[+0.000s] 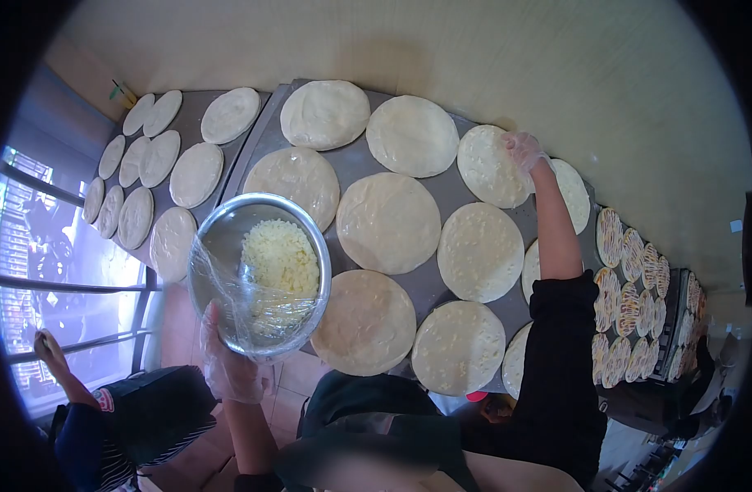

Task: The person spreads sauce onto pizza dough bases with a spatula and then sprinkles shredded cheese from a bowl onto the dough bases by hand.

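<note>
My left hand [228,365], in a clear plastic glove, grips the lower left rim of a steel mixing bowl [317,238]. Pale yellow crumbly shreds like grated cheese [282,258] lie in the bowl, and crumpled plastic wrap [236,316] covers its lower left part. Far to the right, my right hand [524,150], gloved too, is over the upper right edge of a flat dough round [487,168]. Its fingers are bunched and point down; what they hold, if anything, is hidden. Pale bits dot the dough round [481,252] below it, while the middle one [388,223] looks bare.
More dough rounds [197,175] cover the grey table [249,156] to the left. At the far right stand rounds with dark stripes [628,309]. A co-worker [138,418] is at lower left beside window bars [72,280]. A wall [507,57] runs behind the tables.
</note>
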Demonstrator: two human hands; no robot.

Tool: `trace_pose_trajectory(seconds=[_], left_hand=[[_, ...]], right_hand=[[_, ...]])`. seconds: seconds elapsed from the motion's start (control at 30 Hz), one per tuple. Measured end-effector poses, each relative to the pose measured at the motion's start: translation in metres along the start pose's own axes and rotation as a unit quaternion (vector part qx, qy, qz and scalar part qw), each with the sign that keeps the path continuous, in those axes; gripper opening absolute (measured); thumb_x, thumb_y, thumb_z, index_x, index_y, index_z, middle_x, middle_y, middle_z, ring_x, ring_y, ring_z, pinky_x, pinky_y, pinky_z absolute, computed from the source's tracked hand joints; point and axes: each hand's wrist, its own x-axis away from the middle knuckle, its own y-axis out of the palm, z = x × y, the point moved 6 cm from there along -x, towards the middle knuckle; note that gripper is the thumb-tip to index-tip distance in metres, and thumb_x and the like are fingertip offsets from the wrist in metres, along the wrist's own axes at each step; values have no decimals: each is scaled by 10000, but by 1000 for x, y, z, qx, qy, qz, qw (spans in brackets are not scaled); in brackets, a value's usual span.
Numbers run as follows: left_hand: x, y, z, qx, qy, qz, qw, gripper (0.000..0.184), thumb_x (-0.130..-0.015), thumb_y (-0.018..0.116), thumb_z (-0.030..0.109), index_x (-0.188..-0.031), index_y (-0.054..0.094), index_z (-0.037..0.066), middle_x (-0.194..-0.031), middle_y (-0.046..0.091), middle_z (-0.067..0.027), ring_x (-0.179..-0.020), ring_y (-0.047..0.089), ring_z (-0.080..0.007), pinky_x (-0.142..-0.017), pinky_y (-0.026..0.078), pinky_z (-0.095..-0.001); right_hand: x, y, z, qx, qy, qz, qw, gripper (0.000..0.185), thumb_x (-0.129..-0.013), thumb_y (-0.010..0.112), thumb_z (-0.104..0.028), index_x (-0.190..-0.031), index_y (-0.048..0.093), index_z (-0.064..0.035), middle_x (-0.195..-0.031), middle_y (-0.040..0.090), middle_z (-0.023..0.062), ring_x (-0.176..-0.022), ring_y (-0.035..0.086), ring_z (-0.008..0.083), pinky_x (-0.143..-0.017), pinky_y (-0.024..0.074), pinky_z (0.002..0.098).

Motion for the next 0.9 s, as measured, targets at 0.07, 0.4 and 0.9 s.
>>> trace_pose_trajectory(seconds=[0.07, 0.4, 0.9], left_hand=[[1, 0, 0, -1, 7, -11, 1000, 449, -908, 447, 286, -1222, 396, -31, -1097, 543, -134, -954, 576, -176, -796, 504, -281], [0, -2, -4, 35, -21, -28, 999, 487, -891, 469, 326, -1240, 388, -4, -1150, 510, -140, -1016, 544, -215, -845, 480, -333], [1, -9, -4, 4, 4, -38, 999, 501, -885, 473, 333, -1260, 375, 16, -1163, 506, -131, -1021, 539, -233, -847, 478, -345]], right_hand=[[15, -7, -18, 45, -32, 4, 998, 256, -823, 518, -170, -974, 628, 5, -698, 567, 37, -628, 526, 113, -563, 424, 246], [26, -12, -14, -182, 71, -6, 981, 192, -767, 585, -197, -829, 623, -19, -697, 578, 46, -589, 551, 146, -541, 445, 275], [107, 10, -88, -244, -27, -167, 955, 218, -757, 568, -24, -970, 607, 4, -772, 597, 28, -677, 561, 98, -653, 478, 225]])
